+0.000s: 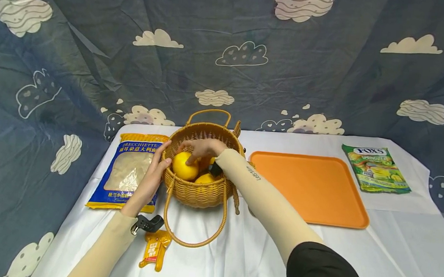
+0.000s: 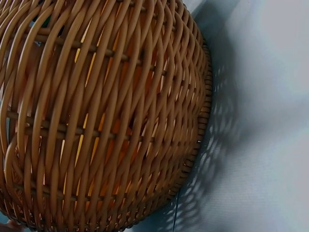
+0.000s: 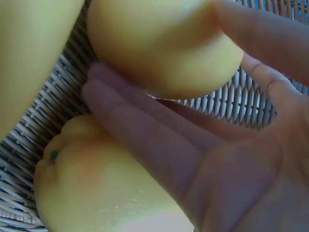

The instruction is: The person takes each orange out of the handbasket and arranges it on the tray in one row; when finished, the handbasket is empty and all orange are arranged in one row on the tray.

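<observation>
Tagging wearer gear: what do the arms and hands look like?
Cream forearm sleeves, small dark lettering on the right; black sleeve higher up. Left wrist: black strap with metal buckle; right: partly hidden black piece. Left hand, right hand ungloved.

Right hand (image 1: 206,147) held yellow fruit (image 1: 184,167) inside basket (image 1: 199,195) | left hand (image 1: 151,177) touched basket's left rim | orange tray (image 1: 306,188) lay right

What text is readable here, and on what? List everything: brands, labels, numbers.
"ORECCHIETTE": blue pasta bag
"耳朵意大利": same bag, next line; first character unclear
"杜兰小": same bag, bottom; rest covered
"FOX'S": green bag
"SPRING TEA": same bag; smaller print unreadable
Small orange packet: characters too small
Right sleeve: starts "Let", rest blurred
No numbers legible.
</observation>
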The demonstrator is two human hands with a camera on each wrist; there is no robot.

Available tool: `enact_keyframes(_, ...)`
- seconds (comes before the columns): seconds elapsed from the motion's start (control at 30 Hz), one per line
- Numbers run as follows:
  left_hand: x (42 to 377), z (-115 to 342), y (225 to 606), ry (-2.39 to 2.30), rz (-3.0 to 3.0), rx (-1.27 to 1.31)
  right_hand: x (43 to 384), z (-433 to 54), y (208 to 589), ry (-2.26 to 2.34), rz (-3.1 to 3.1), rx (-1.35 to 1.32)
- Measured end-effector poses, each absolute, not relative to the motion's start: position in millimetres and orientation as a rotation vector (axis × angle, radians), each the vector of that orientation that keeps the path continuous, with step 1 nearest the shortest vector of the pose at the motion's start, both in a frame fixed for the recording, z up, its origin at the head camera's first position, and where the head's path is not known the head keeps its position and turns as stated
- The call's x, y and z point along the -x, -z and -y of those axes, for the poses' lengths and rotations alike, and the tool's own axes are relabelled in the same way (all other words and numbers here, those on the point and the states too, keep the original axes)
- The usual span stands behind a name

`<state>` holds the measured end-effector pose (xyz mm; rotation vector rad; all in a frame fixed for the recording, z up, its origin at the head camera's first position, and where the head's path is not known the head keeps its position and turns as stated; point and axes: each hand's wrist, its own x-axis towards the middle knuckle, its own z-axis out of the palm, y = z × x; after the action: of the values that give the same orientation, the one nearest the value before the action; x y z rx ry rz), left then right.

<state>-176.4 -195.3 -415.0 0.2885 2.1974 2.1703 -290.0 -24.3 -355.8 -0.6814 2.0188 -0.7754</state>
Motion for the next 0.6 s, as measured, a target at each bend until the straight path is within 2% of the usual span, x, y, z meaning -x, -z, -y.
enact_keyframes(0.23, 165, 188, 392, -2.144, -2.227, -0.309, 291, 26, 356, 0.784, -2.065, 0.690)
enact_keyframes(0.6, 165, 188, 394, -2.123, -2.240, -0.300, 288, 29, 359, 0.764, -1.836, 0.576)
